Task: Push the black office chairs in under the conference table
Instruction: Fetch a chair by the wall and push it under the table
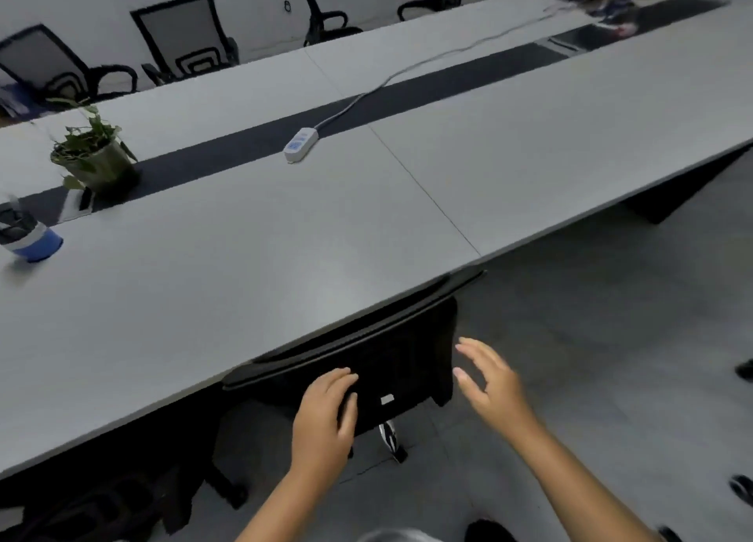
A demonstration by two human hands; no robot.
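The black office chair point(379, 362) stands just ahead of my two hands, with its backrest close against the near edge of the conference table point(252, 264) and its seat hidden under the top. My left hand point(326, 415) rests flat on the back of the backrest, the fingers straight and close together, the thumb lying along the side. My right hand point(485, 378) is in the air just to the right of the backrest, fingers spread and relaxed, and it holds nothing; I cannot tell if a fingertip touches the chair's edge. Below my left hand I see part of the chair's base on the grey floor point(611, 317).

Far ahead of my hands and to the left, a green pot point(102, 166) stands on the dark strip that runs along the middle of the table; it contains a leafy plant point(87, 130) whose stems hang over the rim. Left of my left hand, near the frame's edge, there is a cup with a blue base point(28, 236); what is inside is blurred and I cannot say. Straight ahead of my hands a white power strip point(300, 144) lies at the dark strip, and its cable point(428, 58) goes away to the far right. Beyond the table more black chairs point(187, 38) stand along the wall.
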